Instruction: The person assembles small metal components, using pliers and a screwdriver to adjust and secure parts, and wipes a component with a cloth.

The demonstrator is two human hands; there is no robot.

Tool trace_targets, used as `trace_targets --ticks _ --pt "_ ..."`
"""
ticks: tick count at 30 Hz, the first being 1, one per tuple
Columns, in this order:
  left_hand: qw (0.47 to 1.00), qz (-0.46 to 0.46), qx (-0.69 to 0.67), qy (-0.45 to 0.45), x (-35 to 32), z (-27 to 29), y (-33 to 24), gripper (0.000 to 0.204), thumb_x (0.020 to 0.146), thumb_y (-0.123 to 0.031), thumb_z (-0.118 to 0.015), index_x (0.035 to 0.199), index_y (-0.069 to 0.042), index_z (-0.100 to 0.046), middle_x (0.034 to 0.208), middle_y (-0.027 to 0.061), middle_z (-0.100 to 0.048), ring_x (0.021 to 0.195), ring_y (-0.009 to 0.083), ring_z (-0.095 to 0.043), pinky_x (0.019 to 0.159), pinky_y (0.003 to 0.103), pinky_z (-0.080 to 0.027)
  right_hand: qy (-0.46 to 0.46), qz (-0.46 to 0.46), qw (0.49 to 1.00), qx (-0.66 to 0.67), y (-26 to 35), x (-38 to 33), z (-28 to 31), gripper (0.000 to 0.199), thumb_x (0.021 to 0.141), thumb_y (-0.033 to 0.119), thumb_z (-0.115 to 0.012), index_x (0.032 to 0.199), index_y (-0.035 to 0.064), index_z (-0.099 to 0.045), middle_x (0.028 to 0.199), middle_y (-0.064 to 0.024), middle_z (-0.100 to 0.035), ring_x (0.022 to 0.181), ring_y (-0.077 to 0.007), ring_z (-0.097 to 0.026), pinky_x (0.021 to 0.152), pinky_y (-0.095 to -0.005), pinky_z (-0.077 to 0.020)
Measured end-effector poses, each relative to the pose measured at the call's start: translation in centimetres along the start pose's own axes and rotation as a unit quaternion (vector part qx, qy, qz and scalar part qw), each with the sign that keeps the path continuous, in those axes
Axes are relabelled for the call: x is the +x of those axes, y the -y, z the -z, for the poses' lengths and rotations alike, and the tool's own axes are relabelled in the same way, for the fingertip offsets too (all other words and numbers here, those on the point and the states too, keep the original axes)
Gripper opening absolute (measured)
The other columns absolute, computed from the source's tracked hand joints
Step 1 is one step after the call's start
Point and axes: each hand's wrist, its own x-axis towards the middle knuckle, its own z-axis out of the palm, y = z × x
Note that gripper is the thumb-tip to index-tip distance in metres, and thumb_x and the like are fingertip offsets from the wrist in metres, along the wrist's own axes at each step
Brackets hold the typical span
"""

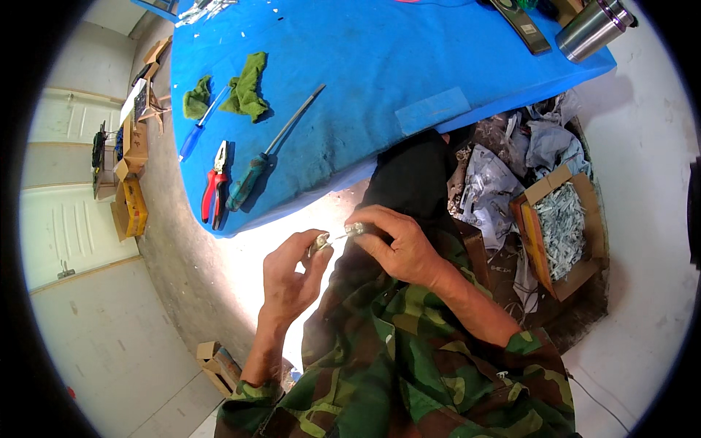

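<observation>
Above my lap, just off the near edge of the table, both hands are closed on small silvery metal parts. Between thumb and fingers, my left hand (290, 274) pinches a small metal piece (320, 242). My right hand (401, 244) grips another short metal piece (355, 229) by its sides. A thin pin-like bit (339, 236) spans the small gap between the two pieces; which one it belongs to, I cannot tell. Fingers cover much of both parts. On the table to the left lie red-handled pliers (215, 188) and a long screwdriver with a teal handle (248, 181).
A blue screwdriver (191, 140) and two green cloths (250, 87) lie on the blue-covered table (350, 51). A steel cup (590, 35) stands at its far right. Below, an open carton (539, 252) of metal strips sits beside crumpled plastic bags (488, 193).
</observation>
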Motion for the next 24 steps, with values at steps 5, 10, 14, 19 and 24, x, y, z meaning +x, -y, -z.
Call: trace_targets --ticks 5,10,14,19,24 --pt "0.999 0.021 -0.039 -0.022 0.0 -0.1 -0.7 0.018 0.1 -0.01 -0.071 0.113 0.003 -0.068 0.08 0.0017 -0.066 0.066 0.0068 -0.056 0.058 0.024 -0.045 0.02 -0.113 0.981 0.156 0.0 -0.5 -0.1 0.026 0.104 0.005 -0.064 0.13 0.0003 -0.064 0.11 -0.0055 -0.071 0.095 -0.0085 -0.065 0.081 -0.0269 -0.0541" --pt "0.989 0.109 -0.063 -0.079 -0.1 -0.9 -1.9 0.019 0.097 -0.007 -0.075 0.112 0.001 -0.067 0.076 -0.0042 -0.061 0.064 0.0006 -0.048 0.054 0.02 -0.036 0.037 -0.116 0.956 0.267 -0.4 -0.6 -0.1 0.031 0.108 0.01 -0.06 0.137 -0.0012 -0.059 0.115 -0.0064 -0.071 0.101 -0.0111 -0.067 0.085 -0.0287 -0.0558" --pt "0.995 0.07 -0.046 -0.061 0.2 -1.9 -2.3 0.025 0.089 -0.008 -0.083 0.111 -0.002 -0.072 0.075 0.0039 -0.067 0.063 0.0075 -0.06 0.056 0.024 -0.046 0.054 -0.133 0.946 0.292 -0.4 -0.8 0.0 0.032 0.108 0.01 -0.062 0.138 -0.0007 -0.059 0.115 -0.0057 -0.07 0.103 -0.0097 -0.066 0.085 -0.0282 -0.056" --pt "0.995 0.044 -0.059 -0.067 0.7 -2.1 -2.4 0.017 0.089 -0.005 -0.081 0.104 -0.001 -0.075 0.077 0.0058 -0.07 0.065 0.0102 -0.063 0.06 0.027 -0.049 0.055 -0.106 0.95 0.29 -0.4 -1.0 -0.3 0.032 0.106 0.006 -0.063 0.137 -0.0002 -0.06 0.112 -0.0025 -0.069 0.097 -0.0084 -0.064 0.083 -0.0258 -0.054" --pt "0.977 0.158 -0.138 -0.048 0.7 -1.5 -3.2 0.007 0.093 -0.003 -0.072 0.098 0.001 -0.072 0.075 0.0018 -0.067 0.065 0.0081 -0.059 0.059 0.026 -0.048 -0.013 0.009 0.997 0.08 0.8 -0.4 -0.5 0.028 0.102 0.002 -0.066 0.129 -0.0011 -0.066 0.105 -0.0064 -0.069 0.091 -0.0111 -0.064 0.082 -0.0284 -0.0534"
